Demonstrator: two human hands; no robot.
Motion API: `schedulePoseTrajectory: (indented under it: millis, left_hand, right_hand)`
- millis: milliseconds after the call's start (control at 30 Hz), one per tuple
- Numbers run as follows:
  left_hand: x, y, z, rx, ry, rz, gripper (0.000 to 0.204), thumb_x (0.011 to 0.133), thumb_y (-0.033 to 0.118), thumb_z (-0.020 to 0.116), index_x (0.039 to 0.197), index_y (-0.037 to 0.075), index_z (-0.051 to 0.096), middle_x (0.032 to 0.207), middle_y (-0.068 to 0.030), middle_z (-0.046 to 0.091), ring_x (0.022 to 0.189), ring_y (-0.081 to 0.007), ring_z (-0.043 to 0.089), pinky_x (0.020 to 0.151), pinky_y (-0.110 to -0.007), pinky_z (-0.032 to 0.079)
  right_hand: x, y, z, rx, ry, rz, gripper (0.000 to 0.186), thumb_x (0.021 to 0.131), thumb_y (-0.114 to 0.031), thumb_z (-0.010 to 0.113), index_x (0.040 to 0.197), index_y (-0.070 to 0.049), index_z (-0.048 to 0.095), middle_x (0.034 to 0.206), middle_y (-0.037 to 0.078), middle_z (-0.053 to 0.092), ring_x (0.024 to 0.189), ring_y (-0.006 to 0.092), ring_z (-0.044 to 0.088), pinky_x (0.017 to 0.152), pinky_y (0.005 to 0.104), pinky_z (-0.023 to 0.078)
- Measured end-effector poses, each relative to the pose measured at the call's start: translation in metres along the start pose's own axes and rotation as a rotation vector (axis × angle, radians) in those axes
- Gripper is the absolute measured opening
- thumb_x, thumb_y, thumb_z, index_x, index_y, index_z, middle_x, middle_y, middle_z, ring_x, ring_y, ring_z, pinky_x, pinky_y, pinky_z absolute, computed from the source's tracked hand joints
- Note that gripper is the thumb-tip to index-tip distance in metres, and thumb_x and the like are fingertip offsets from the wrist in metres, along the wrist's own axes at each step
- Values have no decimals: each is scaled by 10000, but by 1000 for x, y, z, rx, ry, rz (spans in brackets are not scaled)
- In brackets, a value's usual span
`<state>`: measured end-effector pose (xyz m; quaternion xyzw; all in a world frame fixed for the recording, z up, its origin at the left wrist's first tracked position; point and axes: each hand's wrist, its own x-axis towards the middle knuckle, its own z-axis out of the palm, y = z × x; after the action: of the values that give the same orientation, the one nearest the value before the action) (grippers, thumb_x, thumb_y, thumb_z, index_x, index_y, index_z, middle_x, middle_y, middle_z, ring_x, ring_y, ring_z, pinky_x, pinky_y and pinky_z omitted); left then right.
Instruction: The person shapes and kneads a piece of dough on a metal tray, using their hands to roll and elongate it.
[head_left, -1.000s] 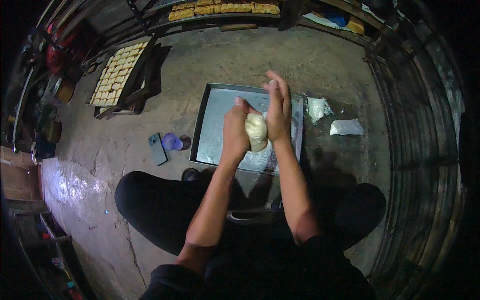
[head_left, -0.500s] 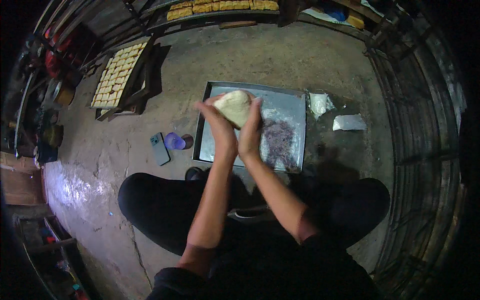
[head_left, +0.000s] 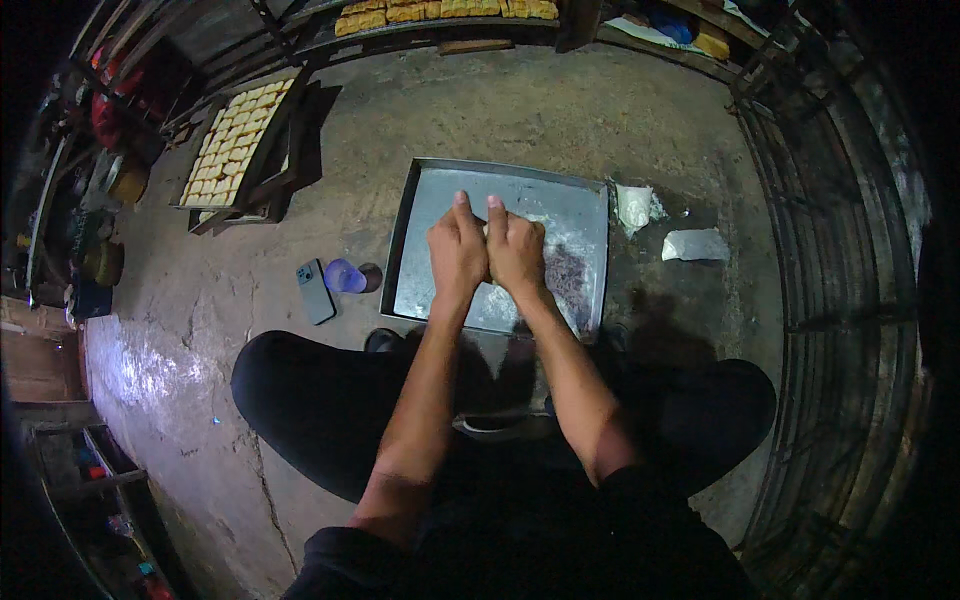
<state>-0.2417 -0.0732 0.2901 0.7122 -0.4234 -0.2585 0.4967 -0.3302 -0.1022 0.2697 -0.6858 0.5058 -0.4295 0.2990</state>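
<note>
My left hand [head_left: 458, 255] and my right hand [head_left: 515, 258] are closed side by side over a square metal tray [head_left: 430, 190] on the floor, thumbs pointing away from me. The dough they held a moment ago is hidden beneath them. White flour dusts the tray, with a darker patch at its right. Beside the tray's left are a grey phone [head_left: 316, 292] and a translucent purple cup [head_left: 342, 277]. At its right lie an opened bag of white powder [head_left: 634, 208] and a second white packet [head_left: 695, 244].
A tray of pale, square baked pieces [head_left: 235, 145] rests on a stand at back left. Golden loaves [head_left: 445, 18] line the back shelf. Cluttered shelving [head_left: 55, 200] runs along the left, dark metal racks [head_left: 830, 330] along the right. My crossed legs [head_left: 300, 400] border the near side.
The dough, in view between my hands earlier, is now covered. My fingers have curled down around it, and my hands have moved from the tray's left part back toward its middle.
</note>
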Motion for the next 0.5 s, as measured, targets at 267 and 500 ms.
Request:
schedulePoseTrajectory:
  millis: [267,500]
  left_hand:
    - [24,-73,-18,-207,47,-229,641,1049,420,384,675,-56,596,620,-161,601,584,-243,555,608,-440,420]
    - [38,-102,-28,-373,152,-380,645,1052,454,359,631,5,553,590,-99,557,563,-210,522,613,-415,422]
  right_hand:
    - [-19,-7,27,41,-123,-64,503,1013,-372,489,748,6,690,686,250,632,652,457,636,617,508,505]
    - [-25,-13,38,78,-98,-206,438,994,-289,562,683,15,615,649,248,599,604,434,617,533,466,467]
